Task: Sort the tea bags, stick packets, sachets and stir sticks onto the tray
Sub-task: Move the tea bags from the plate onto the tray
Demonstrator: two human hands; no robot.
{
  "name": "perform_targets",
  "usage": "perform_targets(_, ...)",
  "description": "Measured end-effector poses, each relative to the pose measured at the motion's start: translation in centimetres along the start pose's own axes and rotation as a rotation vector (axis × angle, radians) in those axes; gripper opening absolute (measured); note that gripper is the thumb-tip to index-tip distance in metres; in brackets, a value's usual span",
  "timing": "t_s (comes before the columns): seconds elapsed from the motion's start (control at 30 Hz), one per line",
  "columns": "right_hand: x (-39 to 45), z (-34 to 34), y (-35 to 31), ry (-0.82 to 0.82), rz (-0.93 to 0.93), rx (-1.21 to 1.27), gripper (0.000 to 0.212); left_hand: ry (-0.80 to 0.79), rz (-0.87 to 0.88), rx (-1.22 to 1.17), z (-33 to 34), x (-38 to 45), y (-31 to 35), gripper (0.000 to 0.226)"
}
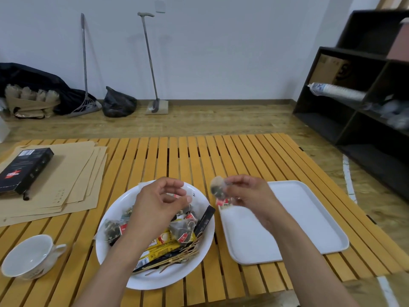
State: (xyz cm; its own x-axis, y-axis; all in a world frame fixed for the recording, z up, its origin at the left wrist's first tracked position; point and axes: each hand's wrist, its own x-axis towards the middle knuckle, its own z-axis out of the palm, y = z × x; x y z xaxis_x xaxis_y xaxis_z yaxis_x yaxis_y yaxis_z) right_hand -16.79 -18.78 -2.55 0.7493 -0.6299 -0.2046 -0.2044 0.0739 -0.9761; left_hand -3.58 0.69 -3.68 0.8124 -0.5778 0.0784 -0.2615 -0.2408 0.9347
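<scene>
Beside bowl [155,282], cup [31,255], envelopes [66,173].

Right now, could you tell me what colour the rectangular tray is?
The rectangular tray is plain white, seen in the head view.

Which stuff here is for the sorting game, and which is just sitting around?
For the sorting: tea bag held in the right hand, left hand over the white bowl of packets, white tray.

Just lying about: cup, black box, brown envelopes.

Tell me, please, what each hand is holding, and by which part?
Right hand: translucent pyramid tea bag, pinched at its edge. Left hand: apparently empty, above the white plate.
</scene>
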Motion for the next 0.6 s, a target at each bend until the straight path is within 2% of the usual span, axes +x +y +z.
perform_targets(0.1, 1.4, -3.9, 0.3, 0.305, -0.026, -0.059, 0.015, 0.028, 0.019, 0.069, -0.1, 0.3, -0.7, 0.02)
perform_targets(0.17, 2.3, -6.1, 1.0, 0.395, 0.029, -0.049, 0.014, 0.03, 0.033, 0.11, 0.0, 0.3, -1.0, 0.017)
perform_targets(0.33, 3.9, -7.8, 2.7, 0.439, 0.157, -0.087, 0.01, 0.016, 0.052, 0.164, 0.2, 0.4, -1.2, 0.017)
perform_targets(0.47, 5.6, -6.9, 4.5, 0.544, 0.128, -0.424, 0.023, 0.023, 0.047, 0.175, 0.1, 0.4, -1.1, 0.016)
perform_targets(0.6, 6.2, -6.3, 4.8, 0.488, 0.064, -0.551, 0.027, 0.03, 0.039, 0.173, -0.2, 0.4, -1.1, 0.012)
